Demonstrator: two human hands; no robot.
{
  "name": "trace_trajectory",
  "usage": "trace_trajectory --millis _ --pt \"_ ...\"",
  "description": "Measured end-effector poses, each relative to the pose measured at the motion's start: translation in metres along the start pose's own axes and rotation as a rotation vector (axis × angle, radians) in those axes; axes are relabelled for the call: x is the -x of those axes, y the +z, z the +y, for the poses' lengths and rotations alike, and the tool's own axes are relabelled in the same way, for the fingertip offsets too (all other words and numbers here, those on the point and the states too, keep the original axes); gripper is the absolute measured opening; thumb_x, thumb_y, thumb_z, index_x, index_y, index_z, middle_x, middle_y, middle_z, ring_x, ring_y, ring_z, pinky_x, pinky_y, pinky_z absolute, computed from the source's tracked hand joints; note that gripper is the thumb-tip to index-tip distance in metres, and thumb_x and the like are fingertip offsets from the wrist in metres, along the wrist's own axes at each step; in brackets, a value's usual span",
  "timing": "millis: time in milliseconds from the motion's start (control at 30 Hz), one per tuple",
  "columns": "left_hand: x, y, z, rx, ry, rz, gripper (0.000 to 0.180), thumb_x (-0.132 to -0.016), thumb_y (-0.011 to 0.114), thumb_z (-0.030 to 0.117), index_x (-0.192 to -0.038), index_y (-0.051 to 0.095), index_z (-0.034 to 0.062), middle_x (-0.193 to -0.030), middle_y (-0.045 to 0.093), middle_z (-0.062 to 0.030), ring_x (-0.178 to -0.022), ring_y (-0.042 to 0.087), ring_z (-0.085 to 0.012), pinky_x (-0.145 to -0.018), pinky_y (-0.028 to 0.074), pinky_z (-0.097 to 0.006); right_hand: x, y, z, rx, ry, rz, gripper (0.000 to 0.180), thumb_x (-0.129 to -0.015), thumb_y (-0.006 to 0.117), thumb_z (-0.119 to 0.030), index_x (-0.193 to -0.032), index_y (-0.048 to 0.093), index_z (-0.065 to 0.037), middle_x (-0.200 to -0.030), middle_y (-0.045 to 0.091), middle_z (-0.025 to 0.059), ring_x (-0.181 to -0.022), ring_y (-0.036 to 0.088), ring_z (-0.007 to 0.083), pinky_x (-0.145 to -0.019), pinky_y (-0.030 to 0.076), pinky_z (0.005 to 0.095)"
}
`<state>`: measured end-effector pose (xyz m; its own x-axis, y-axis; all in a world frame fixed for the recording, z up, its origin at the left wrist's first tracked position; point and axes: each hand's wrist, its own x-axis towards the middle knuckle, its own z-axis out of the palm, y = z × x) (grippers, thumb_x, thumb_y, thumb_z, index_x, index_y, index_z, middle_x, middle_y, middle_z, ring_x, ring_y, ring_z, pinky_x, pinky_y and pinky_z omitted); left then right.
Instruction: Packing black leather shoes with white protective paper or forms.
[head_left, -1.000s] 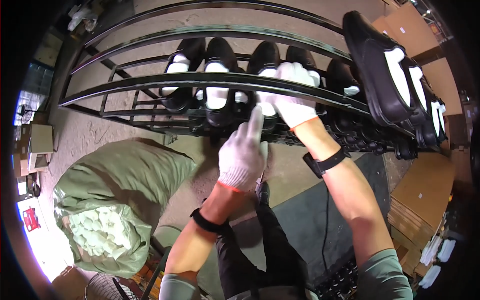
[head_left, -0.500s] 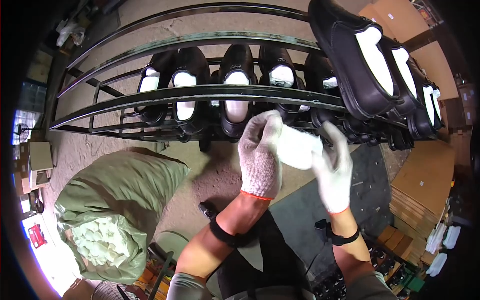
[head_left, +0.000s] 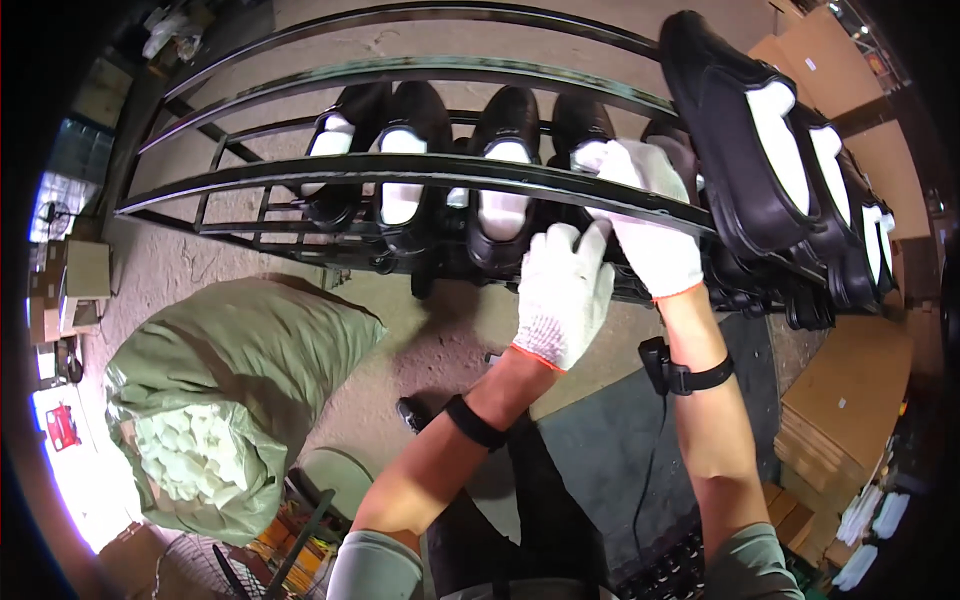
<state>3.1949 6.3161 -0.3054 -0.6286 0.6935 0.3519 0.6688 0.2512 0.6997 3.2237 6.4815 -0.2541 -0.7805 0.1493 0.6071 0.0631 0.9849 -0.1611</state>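
Black slip-on shoes, such as this shoe, stand in a row on a dark metal rack, with white wads in their openings. My right hand, in a white knit glove, reaches over the front bar into one black shoe. Its bent fingers press together at a white wad in that opening; they hide part of the wad. Just below the bar is my left hand, gloved too, its fingers partly stretched and slightly apart near the same shoe's heel, which is mostly hidden. No held thing shows in it.
A large green sack full of white wads stands on the floor at left. More black shoes sit on the rack's right end. Flat cardboard sheets are stacked at right, and a dark mat lies below.
The white wad held between both hands is no longer there. My right hand has moved up and over the bar into a shoe; my left has shifted right and down, below the bar.
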Motion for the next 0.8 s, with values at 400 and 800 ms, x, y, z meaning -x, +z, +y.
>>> trace_trajectory --millis 400,800 --pt "0.027 0.001 -0.003 -0.099 0.046 -0.005 0.038 -0.09 0.065 0.016 -0.123 0.068 -0.0019 -0.105 0.065 -0.0134 -0.099 0.063 -0.0321 -0.083 0.052 -0.047 0.052 0.049 0.079 0.541 -0.044 -0.383 0.038 -0.113 0.064 -0.032 -0.138 0.075 -0.005 -0.127 0.078 0.0251 -0.113 0.078 0.0395 -0.099 0.059 0.048" --pt "0.325 -0.275 -0.151 -0.438 -0.669 0.666 0.055 -0.087 0.082 0.007 -0.14 0.067 0.0022 -0.138 0.067 -0.0205 -0.133 0.064 -0.0426 -0.115 0.051 -0.051 0.056 0.038 0.04 0.383 0.25 -0.353 0.042 -0.118 0.056 -0.03 -0.147 0.071 -0.004 -0.148 0.073 0.0164 -0.134 0.069 0.0355 -0.115 0.051 0.0449"
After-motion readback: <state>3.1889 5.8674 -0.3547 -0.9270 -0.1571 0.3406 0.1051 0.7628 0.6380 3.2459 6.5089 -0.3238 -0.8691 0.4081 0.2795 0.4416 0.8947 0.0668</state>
